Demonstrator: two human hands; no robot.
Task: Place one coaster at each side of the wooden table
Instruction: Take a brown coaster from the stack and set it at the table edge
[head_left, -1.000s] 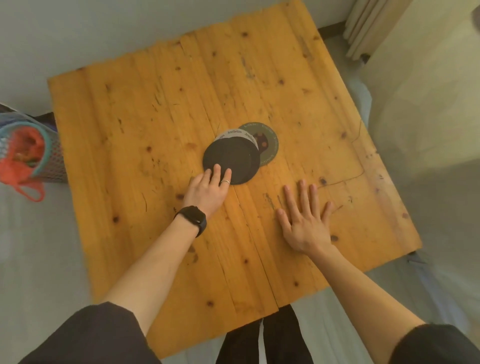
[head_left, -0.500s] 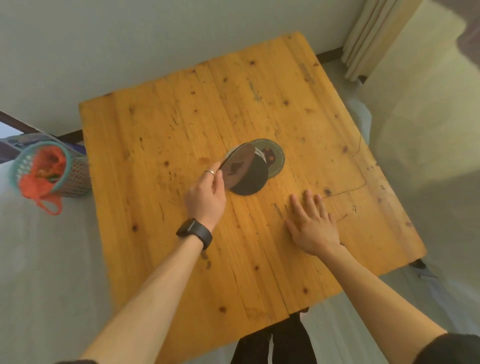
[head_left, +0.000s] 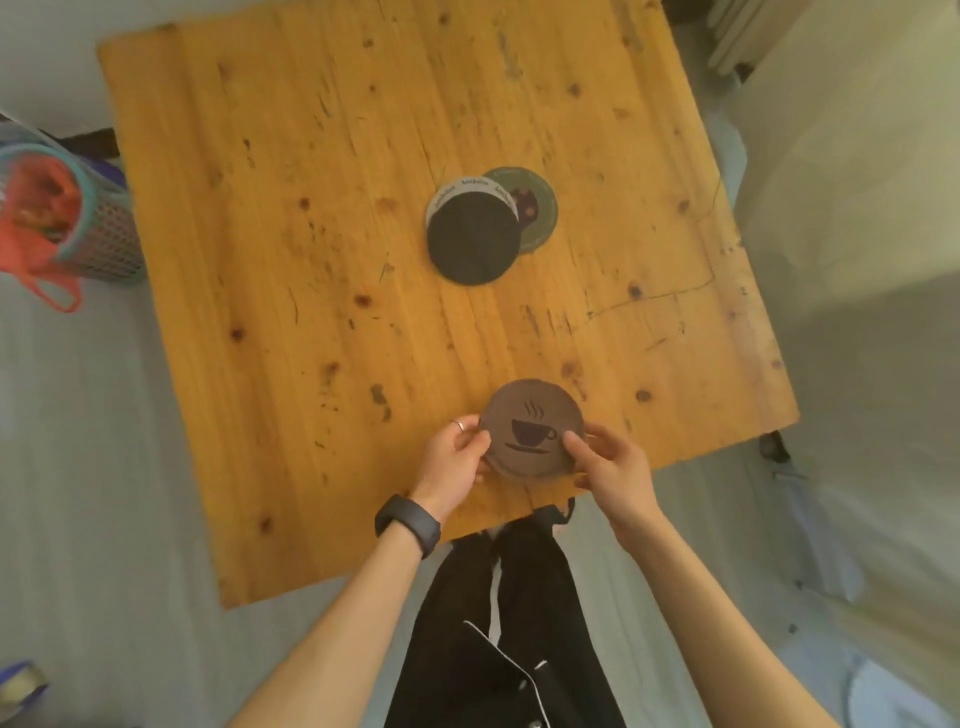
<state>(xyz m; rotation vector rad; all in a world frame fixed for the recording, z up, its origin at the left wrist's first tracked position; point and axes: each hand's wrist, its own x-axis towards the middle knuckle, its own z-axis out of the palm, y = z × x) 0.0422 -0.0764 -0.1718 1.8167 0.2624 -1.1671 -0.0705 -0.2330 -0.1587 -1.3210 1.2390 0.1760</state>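
Observation:
A round brown coaster (head_left: 530, 428) with a coffee-cup print sits at the near edge of the wooden table (head_left: 322, 249). My left hand (head_left: 453, 462) pinches its left rim and my right hand (head_left: 610, 460) pinches its right rim. In the middle of the table lies an overlapping stack: a black coaster (head_left: 474, 243) on top, a white-rimmed coaster (head_left: 457, 188) under it, and a green coaster (head_left: 537, 208) sticking out to the right. I cannot tell whether the brown coaster rests on the wood or hovers just above it.
A mesh basket (head_left: 98, 244) with a red net bag stands on the floor left of the table. A curtain (head_left: 727, 36) hangs at the far right corner. My dark-clothed legs (head_left: 514, 613) are right against the near table edge.
My left hand lifted the top coaster off the middle stack, turned it print side up and carried it to the near edge. My right hand left the tabletop and took its other side.

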